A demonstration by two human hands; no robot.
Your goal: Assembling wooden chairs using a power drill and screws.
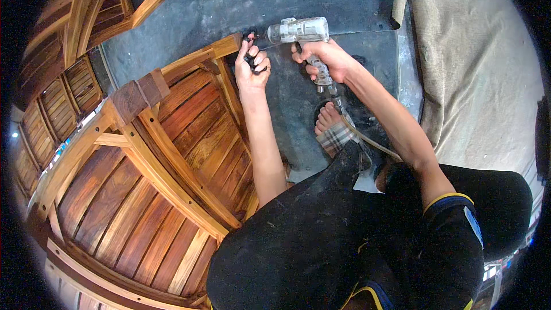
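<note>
Slatted wooden chair [172, 138] meets right hand's [327, 57] grey pistol-shaped drill [298, 30].

Floor: dark grey concrete floor [201, 11], scuffed and dusty.
Right: beige cloth sheet [476, 69] spread out.
Far left: stacked slatted wooden furniture [74, 17].
Light: even daylight.

Bare dark floor [229, 6] open above the hands; slatted wooden chair [172, 149] blocks left; sacking [476, 69] right
</note>
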